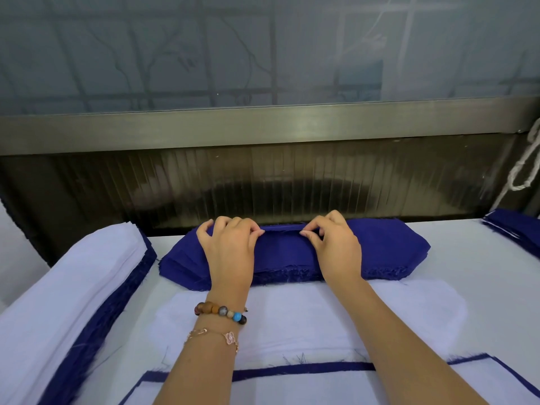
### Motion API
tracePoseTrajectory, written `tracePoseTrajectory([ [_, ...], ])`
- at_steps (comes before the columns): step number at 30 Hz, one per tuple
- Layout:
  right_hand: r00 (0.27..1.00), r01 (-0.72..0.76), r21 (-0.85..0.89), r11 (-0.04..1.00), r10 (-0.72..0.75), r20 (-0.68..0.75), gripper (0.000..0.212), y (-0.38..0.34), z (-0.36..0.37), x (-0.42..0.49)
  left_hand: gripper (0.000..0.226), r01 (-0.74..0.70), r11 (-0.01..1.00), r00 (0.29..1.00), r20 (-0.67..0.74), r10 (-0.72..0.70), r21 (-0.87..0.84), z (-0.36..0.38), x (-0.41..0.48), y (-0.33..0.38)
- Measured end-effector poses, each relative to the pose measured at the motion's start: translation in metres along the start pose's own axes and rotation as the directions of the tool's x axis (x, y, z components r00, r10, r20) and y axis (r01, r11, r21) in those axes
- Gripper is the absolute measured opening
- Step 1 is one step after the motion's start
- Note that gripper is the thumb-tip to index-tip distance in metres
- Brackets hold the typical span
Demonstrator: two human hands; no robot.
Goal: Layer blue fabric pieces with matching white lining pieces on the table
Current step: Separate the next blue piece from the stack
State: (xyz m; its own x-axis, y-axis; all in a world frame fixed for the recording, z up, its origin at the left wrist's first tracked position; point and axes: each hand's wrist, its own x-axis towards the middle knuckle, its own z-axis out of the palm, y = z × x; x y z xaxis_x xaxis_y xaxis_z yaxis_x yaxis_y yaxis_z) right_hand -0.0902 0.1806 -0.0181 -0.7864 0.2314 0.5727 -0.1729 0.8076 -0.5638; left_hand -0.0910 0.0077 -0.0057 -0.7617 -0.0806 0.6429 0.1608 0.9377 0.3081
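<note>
A stack of dark blue fabric pieces [388, 252] lies at the far side of the table. My left hand [230, 247] and my right hand [333, 244] rest on top of it, fingers curled, pinching the far edge of the top blue piece near the middle. Just in front of the stack lies a white lining piece [292, 317], flat and of a similar shape. At the near edge is a white piece over a blue one [306, 368], its blue border showing.
A tall pile of white lining over blue fabric [67, 287] runs along the left. More blue pieces [514, 229] sit at the far right. A dark panel and metal sill [263, 127] stand right behind the table. A white cord [523, 171] hangs at right.
</note>
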Motion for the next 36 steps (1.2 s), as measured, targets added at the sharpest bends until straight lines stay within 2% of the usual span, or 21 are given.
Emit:
tracePoseTrajectory([
  [5, 1.0, 0.012, 0.008, 1.0, -0.012, -0.025, 0.009, 0.002, 0.001, 0.0, 0.015, -0.053, 0.998, 0.995, 0.089, 0.052, 0.015, 0.001, 0.002, -0.004],
  [7, 0.997, 0.038, -0.006, 0.999, -0.039, -0.061, 0.008, 0.002, 0.001, 0.0, 0.01, -0.057, 0.998, 0.996, 0.075, 0.056, 0.016, 0.002, 0.002, -0.003],
  [12, 0.967, 0.171, -0.19, 0.967, -0.202, -0.153, 0.009, 0.0, -0.003, 0.001, 0.006, -0.04, 0.999, 0.998, 0.044, 0.039, 0.021, 0.0, 0.003, -0.002],
  [16, 0.974, 0.216, -0.205, 0.955, -0.226, -0.027, 0.012, 0.0, -0.004, 0.002, 0.007, -0.04, 0.998, 0.997, 0.066, 0.038, 0.037, 0.001, 0.003, -0.004],
  [19, 0.987, 0.158, -0.146, 0.977, -0.161, -0.011, 0.012, 0.002, -0.004, 0.002, 0.007, -0.062, 0.998, 0.997, 0.051, 0.061, 0.027, -0.001, 0.004, -0.005],
  [21, 0.993, 0.114, -0.169, 0.979, -0.117, -0.009, 0.01, 0.003, -0.005, 0.003, 0.007, -0.091, 0.996, 0.994, 0.057, 0.091, -0.001, -0.003, 0.007, -0.006],
  [24, 0.995, 0.066, -0.262, 0.963, -0.043, 0.09, 0.023, 0.007, -0.011, 0.011, 0.018, -0.065, 0.998, 0.976, 0.209, 0.058, 0.025, -0.008, 0.015, -0.017],
  [28, 0.972, -0.036, -0.345, 0.938, 0.113, 0.208, 0.03, 0.025, -0.036, 0.03, 0.027, 0.1, 0.991, 0.953, 0.279, -0.122, 0.092, -0.023, 0.025, -0.044],
  [31, 0.947, -0.186, -0.422, 0.887, 0.276, 0.163, 0.031, 0.048, -0.059, 0.039, 0.027, 0.267, 0.961, 0.924, 0.264, -0.278, 0.077, -0.031, 0.027, -0.063],
  [34, 0.907, -0.334, -0.468, 0.818, 0.413, 0.076, 0.033, 0.068, -0.076, 0.042, 0.023, 0.412, 0.909, 0.896, 0.21, -0.391, -0.063, -0.033, 0.024, -0.076],
  [36, 0.87, -0.431, -0.463, 0.775, 0.492, 0.014, 0.037, 0.077, -0.084, 0.041, 0.019, 0.459, 0.868, 0.884, 0.189, -0.427, -0.188, -0.033, 0.021, -0.079],
])
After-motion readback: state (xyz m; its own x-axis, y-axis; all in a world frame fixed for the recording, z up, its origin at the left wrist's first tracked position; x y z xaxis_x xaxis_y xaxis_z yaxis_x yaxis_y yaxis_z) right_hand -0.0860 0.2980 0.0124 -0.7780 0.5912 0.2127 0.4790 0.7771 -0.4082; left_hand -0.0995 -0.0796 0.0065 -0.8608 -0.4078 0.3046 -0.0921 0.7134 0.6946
